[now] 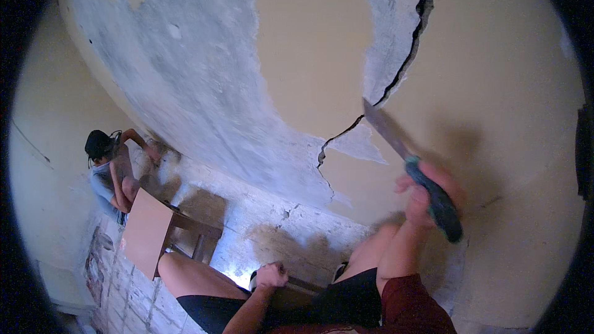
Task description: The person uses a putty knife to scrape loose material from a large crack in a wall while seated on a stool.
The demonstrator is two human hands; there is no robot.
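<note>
A knife (387, 128) with a long narrow blade and a dark green and black handle is gripped in my right hand (430, 195). Its blade points up and left, the tip overlapping the edge of a dark jagged crack (405, 65) in the wall (315, 43); whether it touches is unclear. Tan paint covers part of this wall, with bare grey-white patches around it. Down by my lap, my left hand (271, 275) is closed, and a small dark end shows at its fingers. What that hand holds cannot be made out.
A small wooden table or stool (148, 232) with a pale pinkish top stands beside my left knee. Farther left, another person (111, 176) in a dark cap crouches by the wall's base. Bright light falls on the dusty tiled floor (133, 291).
</note>
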